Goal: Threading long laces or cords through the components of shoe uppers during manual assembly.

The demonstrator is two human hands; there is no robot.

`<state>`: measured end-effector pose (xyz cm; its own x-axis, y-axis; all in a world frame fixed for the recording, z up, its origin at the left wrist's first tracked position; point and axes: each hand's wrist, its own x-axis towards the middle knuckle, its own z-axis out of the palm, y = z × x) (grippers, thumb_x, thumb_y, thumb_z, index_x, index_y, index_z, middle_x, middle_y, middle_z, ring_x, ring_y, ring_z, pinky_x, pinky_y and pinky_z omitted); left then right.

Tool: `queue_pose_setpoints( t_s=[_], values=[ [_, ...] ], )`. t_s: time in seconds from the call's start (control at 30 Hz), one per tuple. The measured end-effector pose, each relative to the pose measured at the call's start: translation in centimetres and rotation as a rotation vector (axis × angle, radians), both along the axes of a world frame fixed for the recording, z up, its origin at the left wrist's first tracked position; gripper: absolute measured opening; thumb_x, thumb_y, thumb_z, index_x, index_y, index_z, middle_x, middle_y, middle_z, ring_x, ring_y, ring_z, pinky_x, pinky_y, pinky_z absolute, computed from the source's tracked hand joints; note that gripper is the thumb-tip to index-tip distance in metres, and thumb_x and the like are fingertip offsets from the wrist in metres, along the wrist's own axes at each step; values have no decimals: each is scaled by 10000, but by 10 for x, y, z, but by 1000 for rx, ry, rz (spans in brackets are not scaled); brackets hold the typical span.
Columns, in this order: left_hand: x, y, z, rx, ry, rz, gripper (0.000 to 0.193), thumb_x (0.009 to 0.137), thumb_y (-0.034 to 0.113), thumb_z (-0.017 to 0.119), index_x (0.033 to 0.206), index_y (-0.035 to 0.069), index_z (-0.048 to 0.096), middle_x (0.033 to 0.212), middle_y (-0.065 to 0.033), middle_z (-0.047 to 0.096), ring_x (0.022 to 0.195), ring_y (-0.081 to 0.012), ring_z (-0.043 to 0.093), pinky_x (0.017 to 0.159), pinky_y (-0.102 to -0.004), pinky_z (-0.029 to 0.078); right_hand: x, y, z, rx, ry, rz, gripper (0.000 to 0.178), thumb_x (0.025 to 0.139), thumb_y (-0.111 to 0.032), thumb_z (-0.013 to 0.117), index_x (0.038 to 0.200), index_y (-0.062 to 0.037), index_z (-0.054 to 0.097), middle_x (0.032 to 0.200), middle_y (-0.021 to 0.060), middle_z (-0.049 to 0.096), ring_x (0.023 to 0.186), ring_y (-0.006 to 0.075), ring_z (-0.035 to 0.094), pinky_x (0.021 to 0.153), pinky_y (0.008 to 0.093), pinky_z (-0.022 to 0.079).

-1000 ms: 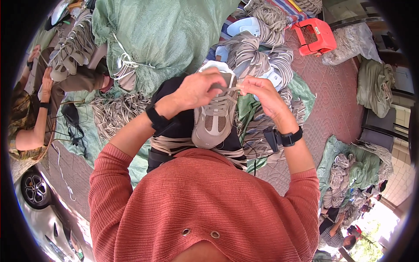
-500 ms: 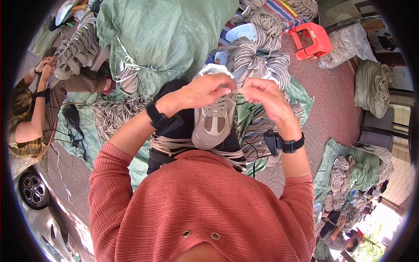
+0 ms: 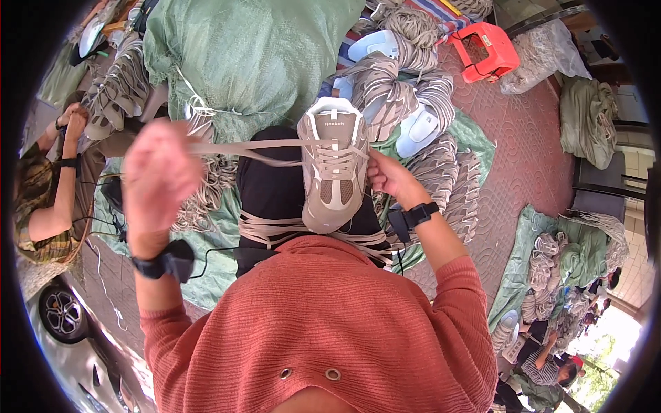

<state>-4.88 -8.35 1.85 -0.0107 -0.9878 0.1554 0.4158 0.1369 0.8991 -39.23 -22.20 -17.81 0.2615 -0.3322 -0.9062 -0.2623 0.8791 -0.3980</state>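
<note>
A taupe sneaker (image 3: pixel 333 206) rests on my lap between my dark trouser legs, its toe toward me and its white-lined opening away. Laces cross its tongue in the upper rows. My left hand (image 3: pixel 160 175), smeared by motion, is closed on a flat beige shoelace (image 3: pixel 237 146) and draws it out leftward from the shoe in two taut strands. At the shoe's right side, my right hand (image 3: pixel 387 175) grips its edge with curled fingers; some fingertips are hidden behind the upper. Bundles of beige laces (image 3: pixel 275 230) lie across my thighs.
Beyond my knees stands a large green woven sack (image 3: pixel 255 55). Piled sneakers (image 3: pixel 385 96) and a red plastic stool (image 3: pixel 485 51) are at the far right. Loose laces lie on green sheeting at left, near another person's arms (image 3: pixel 55 199). A parked car (image 3: pixel 76 337) shows at lower left.
My left hand has swung from above the shoe far to the left, pulling the lace out. My right hand has come down to the shoe's right side.
</note>
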Motion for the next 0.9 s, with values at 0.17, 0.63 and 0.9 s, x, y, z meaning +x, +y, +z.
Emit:
queue_pose_setpoints(
  t_s=[0.17,0.63,0.9],
  values=[
    [78,37,5,75,-44,448,148,961,138,454,976,-7,481,656,45,308,502,-35,238,449,-182,214,-15,1,-13,-65,-296,-496,84,868,-159,596,881,-84,561,554,-75,338,426,55,248,420,216,200],
    [23,2,-120,20,-1341,293,252,822,92,625,1068,48,595,1057,-137,554,965,-284,555,814,-341,447,-269,71,63,-782,-454,-1344,215,877,-193,601,1062,-84,598,697,5,501,635,122,447,641,250,392],
    [-113,-74,-141,-277,-1300,254,191,705,113,685,825,66,545,910,-104,478,844,-305,527,719,-389,464,-351,105,33,-816,-770,-1458,132,904,-100,542,998,-15,579,773,22,577,662,131,501,659,247,442]
  ],
)
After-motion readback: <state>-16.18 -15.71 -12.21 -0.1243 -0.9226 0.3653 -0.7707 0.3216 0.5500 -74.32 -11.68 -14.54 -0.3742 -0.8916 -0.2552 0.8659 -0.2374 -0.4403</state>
